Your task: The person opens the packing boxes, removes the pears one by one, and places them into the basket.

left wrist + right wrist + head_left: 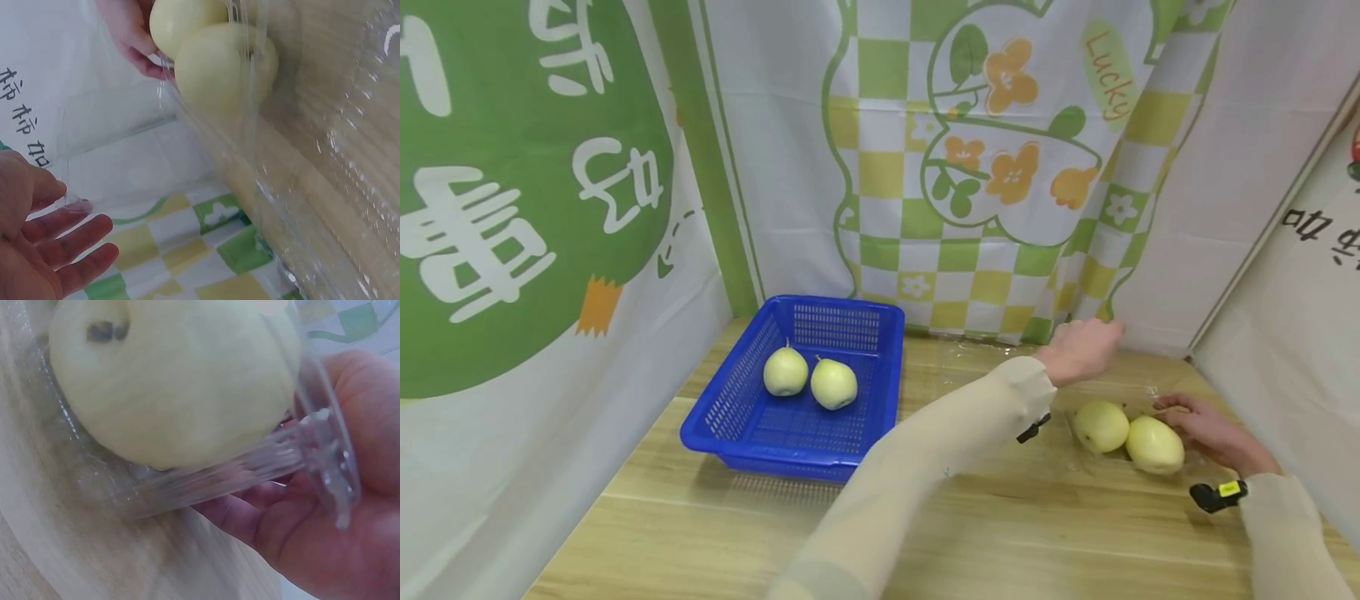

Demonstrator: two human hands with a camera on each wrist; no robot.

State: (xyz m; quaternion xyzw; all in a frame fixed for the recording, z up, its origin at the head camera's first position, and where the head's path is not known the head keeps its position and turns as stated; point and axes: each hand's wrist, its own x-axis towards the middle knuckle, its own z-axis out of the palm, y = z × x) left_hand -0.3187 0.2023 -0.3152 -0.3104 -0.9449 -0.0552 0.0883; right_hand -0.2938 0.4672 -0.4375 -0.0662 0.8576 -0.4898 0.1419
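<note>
Two pale yellow pears [1101,426] sit side by side in a clear plastic box [219,487] on the right of the table. My left hand [1082,350] is raised at the back of the box. In the left wrist view, its thumb and forefinger pinch the edge of the clear lid [125,134], which stands lifted, while the other fingers spread loosely. On the box's right side, my right hand [1210,429] grips the wall near a corner, its fingers curling along the outside. The left hand's fingertips are hidden in the head view.
A blue plastic basket [891,358] with two more pears [786,372] stands left of the box on the wooden table [1000,533]. Behind the table hangs a checked, flowered cloth [880,175]. Fabric walls close in both sides.
</note>
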